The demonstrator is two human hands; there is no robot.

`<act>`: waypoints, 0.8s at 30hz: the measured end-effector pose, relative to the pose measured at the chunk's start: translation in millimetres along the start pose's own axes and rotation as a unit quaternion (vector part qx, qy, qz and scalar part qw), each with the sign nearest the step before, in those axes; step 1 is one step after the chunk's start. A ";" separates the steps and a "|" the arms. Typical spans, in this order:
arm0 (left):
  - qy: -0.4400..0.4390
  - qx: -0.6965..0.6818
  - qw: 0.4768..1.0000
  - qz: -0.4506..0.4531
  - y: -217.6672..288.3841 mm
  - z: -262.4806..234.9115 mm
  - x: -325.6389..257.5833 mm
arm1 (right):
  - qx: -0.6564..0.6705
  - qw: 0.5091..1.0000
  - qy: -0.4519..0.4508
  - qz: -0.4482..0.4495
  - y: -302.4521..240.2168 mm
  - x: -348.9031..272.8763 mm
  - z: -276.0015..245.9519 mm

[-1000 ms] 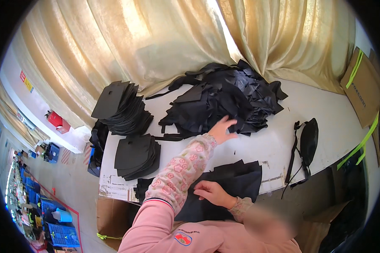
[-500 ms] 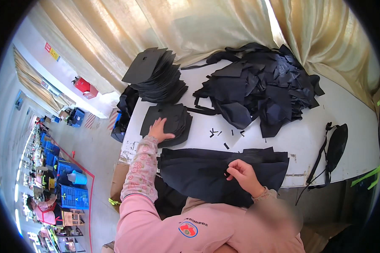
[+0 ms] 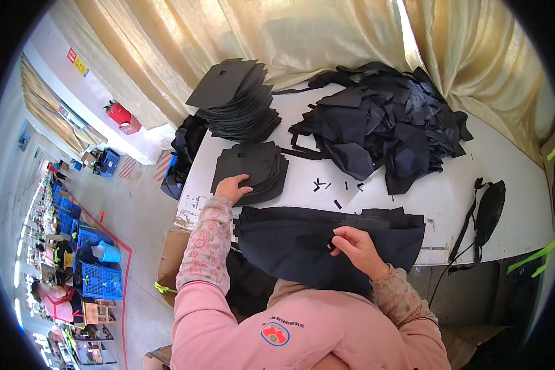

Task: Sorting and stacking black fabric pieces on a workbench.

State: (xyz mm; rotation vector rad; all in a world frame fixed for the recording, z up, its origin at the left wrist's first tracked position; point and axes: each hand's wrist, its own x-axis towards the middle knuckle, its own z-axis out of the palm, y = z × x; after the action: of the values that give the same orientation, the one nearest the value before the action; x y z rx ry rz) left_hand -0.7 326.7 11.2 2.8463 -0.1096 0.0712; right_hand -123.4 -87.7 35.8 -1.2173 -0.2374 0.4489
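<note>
Currently my left hand (image 3: 233,188), fingers loosely bent and thumb apart, rests on the near edge of a low stack of black panels (image 3: 251,161), gripping nothing that I can see. My right hand (image 3: 356,250) is curled over layered black fabric (image 3: 290,240) at the table's near edge; can't tell if its fingertips pinch anything. Beyond my left: taller panel stack (image 3: 231,102). Ahead of my right: heap of black fabric (image 3: 388,123), small black scraps (image 3: 338,203) in between. White tabletop (image 3: 441,185), finish worn left of my left hand. Right of my right: black strapped pouch (image 3: 490,213). Gold curtain (image 3: 302,37) beyond both. Far left of my left: blue crates (image 3: 103,280), red floor line (image 3: 128,290), co-worker in pink (image 3: 58,305).
</note>
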 end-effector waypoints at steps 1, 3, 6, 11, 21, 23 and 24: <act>0.012 -0.004 1.000 0.012 0.7 1.8 0.2 | 0.001 1.000 -0.003 -0.004 -0.2 -0.4 1.6; 0.045 -0.019 0.999 -0.020 4.9 8.3 4.9 | -0.002 1.000 -0.002 -0.007 0.0 -1.7 3.7; 0.268 -0.036 0.952 -0.143 -25.3 -4.4 14.1 | -0.024 1.000 0.002 -0.007 0.2 -4.6 2.7; 0.669 -0.240 0.663 -0.234 -93.8 -76.5 -25.6 | -0.061 0.998 0.008 -0.004 0.6 -4.5 -3.3; 0.158 -0.485 0.860 0.021 180.1 -49.4 -106.5 | -0.323 0.906 0.144 -0.232 -29.0 37.3 2.0; 0.135 -0.484 0.864 0.044 191.8 -37.2 -115.8 | -0.325 0.895 0.156 -0.261 -30.0 42.0 -1.7; 0.114 -0.479 0.868 0.065 193.8 -33.9 -118.6 | -0.312 0.902 0.162 -0.251 -28.3 43.6 -4.1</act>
State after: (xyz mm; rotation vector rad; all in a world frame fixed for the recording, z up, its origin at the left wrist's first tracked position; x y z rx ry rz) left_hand -136.0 159.5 92.0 1.8126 -0.2144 0.2905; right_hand -77.2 -79.2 58.4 -1.7628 -0.4112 -0.3148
